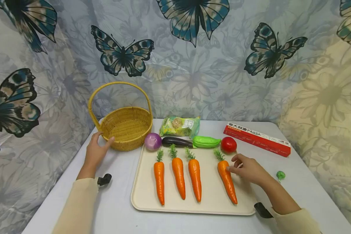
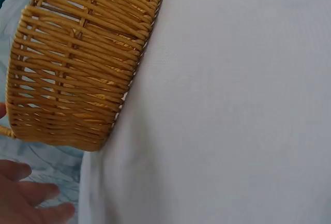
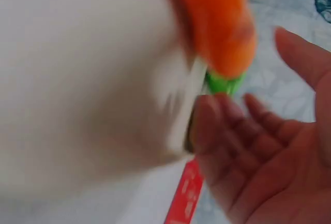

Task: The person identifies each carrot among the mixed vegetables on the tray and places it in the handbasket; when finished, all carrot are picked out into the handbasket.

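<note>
In the head view my left hand [image 1: 96, 152] is at the left side of a yellow wicker basket [image 1: 131, 145] with a tall handle, fingertips right at its rim. The left wrist view shows spread fingers [image 2: 33, 195] beside the basket's woven wall [image 2: 77, 79]. My right hand [image 1: 249, 168] hovers at the right of an orange carrot [image 1: 227, 182], its thumb overlapping the carrot in the head view. The blurred right wrist view has the carrot [image 3: 220, 22] in front of the open palm [image 3: 264, 167]. This carrot lies tilted on a cream tray [image 1: 209, 204].
Three more carrots [image 1: 178, 175] lie on the tray. Along its far edge are a purple onion [image 1: 153, 141], an eggplant [image 1: 176, 142], a green gourd-like vegetable [image 1: 206, 142] and a tomato [image 1: 228, 144]. Behind stand a green packet [image 1: 179, 126] and a red pasta box [image 1: 257, 139]. A small green item [image 1: 280, 175] lies right.
</note>
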A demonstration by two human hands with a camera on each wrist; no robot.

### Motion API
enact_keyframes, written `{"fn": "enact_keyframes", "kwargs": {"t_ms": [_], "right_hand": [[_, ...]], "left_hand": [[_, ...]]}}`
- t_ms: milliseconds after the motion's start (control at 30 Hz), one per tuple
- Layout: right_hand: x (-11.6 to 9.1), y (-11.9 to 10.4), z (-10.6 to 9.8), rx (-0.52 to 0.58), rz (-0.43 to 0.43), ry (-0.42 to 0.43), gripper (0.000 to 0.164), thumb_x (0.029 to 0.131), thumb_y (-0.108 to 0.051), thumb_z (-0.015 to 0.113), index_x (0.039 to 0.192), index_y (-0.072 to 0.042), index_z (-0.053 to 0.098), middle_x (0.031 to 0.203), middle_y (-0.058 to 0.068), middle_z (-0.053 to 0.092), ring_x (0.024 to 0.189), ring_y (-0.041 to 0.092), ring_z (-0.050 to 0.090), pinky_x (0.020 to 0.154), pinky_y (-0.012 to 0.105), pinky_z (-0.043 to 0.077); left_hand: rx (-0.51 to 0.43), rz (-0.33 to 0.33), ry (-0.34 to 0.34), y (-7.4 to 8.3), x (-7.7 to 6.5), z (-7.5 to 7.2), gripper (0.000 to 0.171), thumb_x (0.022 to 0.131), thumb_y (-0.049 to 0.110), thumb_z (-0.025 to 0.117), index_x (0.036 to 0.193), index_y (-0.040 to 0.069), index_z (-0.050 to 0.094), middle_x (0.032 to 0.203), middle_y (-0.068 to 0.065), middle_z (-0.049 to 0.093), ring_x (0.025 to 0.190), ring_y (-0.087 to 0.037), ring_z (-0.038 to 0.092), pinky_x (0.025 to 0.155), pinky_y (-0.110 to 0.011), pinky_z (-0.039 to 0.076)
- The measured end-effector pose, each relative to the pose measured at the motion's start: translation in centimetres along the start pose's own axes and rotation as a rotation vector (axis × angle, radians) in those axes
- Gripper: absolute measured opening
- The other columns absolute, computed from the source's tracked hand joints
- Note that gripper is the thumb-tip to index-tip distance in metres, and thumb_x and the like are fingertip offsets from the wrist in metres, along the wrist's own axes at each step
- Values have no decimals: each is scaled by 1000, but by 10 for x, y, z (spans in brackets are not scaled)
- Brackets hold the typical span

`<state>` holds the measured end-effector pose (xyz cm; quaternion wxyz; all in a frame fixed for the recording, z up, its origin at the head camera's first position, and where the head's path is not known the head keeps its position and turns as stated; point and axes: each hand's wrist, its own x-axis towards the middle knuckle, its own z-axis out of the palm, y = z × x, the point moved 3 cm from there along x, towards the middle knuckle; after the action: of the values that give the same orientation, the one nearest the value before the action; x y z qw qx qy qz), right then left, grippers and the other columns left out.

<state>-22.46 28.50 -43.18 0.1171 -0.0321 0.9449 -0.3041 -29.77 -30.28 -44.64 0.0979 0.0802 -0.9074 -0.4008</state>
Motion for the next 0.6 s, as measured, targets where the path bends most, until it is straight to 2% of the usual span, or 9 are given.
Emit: {"fn": "enact_keyframes", "kwargs": {"t_ms": [100,200,333,467,600], "right_hand": [[0,-5,9,73,51,-89,69,79,-41,79,124,2,48,91,8,56,69,21,55,60,33,52],[-1,-7,15,92,102,-150,74,77,-37,82,126,3,44,87,10,53,65,22,55,59,34,53],[2,-11,20,100,112,-160,77,77,-35,82,128,3,40,86,11,51,65,23,55,59,35,54],[5,-14,27,171,124,-161,77,78,-28,81,133,3,37,89,12,52,66,24,58,59,36,56],[1,-13,31,226,152,-154,75,80,-22,79,136,3,36,93,14,53,67,25,61,60,38,57]], "left_hand": [[-100,-76,-29,-5,3,3,92,84,72,54,151,17,23,158,-23,14,141,-48,16,105,-67,23],[-175,-101,-40,-8,6,11,91,83,71,56,148,17,23,160,-20,9,141,-46,16,107,-64,23],[-306,-68,-10,-8,12,17,84,86,61,62,143,15,21,161,-15,3,142,-44,15,110,-58,23],[-464,-38,44,-8,16,22,80,88,45,70,137,8,18,160,-15,5,143,-39,16,113,-49,23],[-543,-34,71,-10,16,31,79,87,35,73,135,6,17,160,-15,8,143,-36,17,113,-46,25]]}}
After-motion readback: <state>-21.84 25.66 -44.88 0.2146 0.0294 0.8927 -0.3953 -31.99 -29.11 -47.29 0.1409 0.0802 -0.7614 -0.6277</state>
